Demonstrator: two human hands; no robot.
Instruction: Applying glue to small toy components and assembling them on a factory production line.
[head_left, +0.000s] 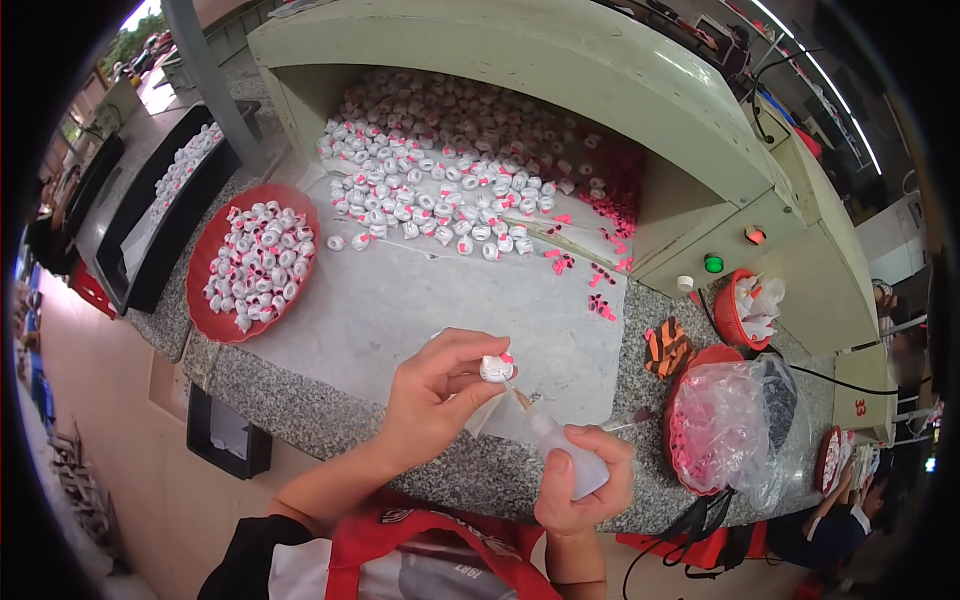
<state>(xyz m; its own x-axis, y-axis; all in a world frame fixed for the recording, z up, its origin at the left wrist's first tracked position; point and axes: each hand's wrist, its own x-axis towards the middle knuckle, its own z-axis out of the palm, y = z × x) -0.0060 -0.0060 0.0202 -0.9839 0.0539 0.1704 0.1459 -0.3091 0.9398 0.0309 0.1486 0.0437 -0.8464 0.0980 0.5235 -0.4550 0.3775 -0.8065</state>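
In my left hand (445, 385) a small white figurine head (496, 368) with a pink bow is pinched between thumb and fingers. A pale scrap of cloth or paper (484, 414) hangs below those fingers. Wrapped in my right hand (588, 485) is a translucent squeeze bottle (560, 443), tilted up and left. Its thin nozzle tip is at the underside of the head; whether they touch I cannot tell. Both hands are above the near edge of a white sheet (430, 295) on the speckled stone worktop (470, 480).
Many similar heads (440, 195) spread under a pale green metal hood (520, 45), with pink bows (600, 305) at right. A red bowl (203, 315) of heads stands left, beyond it a black tray (150, 250). At right sit a plastic-covered red bowl (680, 470) and a red basket (728, 318).
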